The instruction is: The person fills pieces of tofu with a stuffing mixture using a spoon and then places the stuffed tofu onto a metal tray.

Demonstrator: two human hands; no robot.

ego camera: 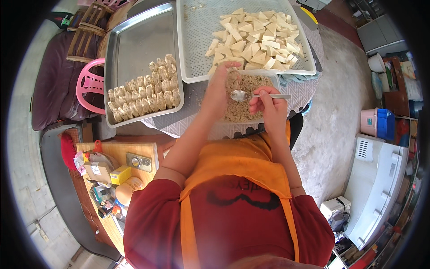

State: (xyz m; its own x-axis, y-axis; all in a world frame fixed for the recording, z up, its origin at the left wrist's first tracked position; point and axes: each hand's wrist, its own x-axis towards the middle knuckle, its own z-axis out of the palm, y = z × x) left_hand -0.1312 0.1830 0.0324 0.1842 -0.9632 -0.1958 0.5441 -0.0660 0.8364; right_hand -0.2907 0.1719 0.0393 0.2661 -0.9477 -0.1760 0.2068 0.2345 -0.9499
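My left hand [217, 92] is curled at the left side of a plastic container [276, 80] of minced filling [247, 109]. A pale tofu piece [231, 69] shows at its fingers, mostly hidden by them. Over the filling, my right hand [270, 104] grips a metal spoon [239, 95] by its handle, the bowl pointing toward my left hand. Beyond the container, many tofu triangles [258, 37] are heaped in a white perforated plastic tray [196, 43]. To the left, filled tofu pieces [147, 92] stand in rows in a metal tray [142, 40].
The trays rest on a table with a patterned cloth [299, 97]. A pink plastic chair [89, 85] stands left of the metal tray. At lower left, a wooden table [147, 151] bears boxes and a phone [138, 162]. A white refrigerator [376, 188] is at right.
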